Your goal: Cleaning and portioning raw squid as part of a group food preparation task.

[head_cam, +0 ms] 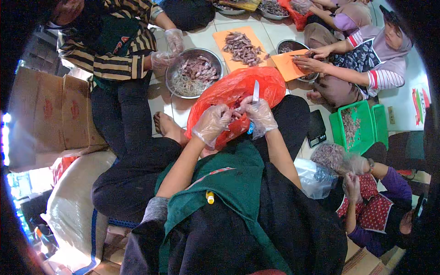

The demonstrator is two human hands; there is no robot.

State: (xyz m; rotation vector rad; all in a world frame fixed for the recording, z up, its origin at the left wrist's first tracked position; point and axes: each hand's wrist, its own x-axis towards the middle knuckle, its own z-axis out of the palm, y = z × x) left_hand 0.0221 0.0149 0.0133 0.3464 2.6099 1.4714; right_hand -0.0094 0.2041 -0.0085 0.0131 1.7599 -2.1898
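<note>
In a clear plastic glove, my right hand (258, 115) grips a small knife. The metal blade (256, 91) points away from me, and the blue handle (250, 128) shows below my palm. My left hand (215, 121), gloved too, has its fingertips pinched together around the end of a small brownish piece (236, 112), probably dried fish or squid. That piece spans the gap between my hands. Beneath both hands a red plastic bag (213, 92) lies open in my lap, with more such pieces inside, partly hidden by my fingers.
A steel bowl (168, 82) holds pieces and pale strands by a co-worker's gloved hands (168, 51). Orange boards (221, 37) (287, 68) lie ahead; one bears a pile. A kitchen scale (316, 127), green basket (369, 137) and clear bag (311, 178) are right. Cartons (41, 110) stand left.
</note>
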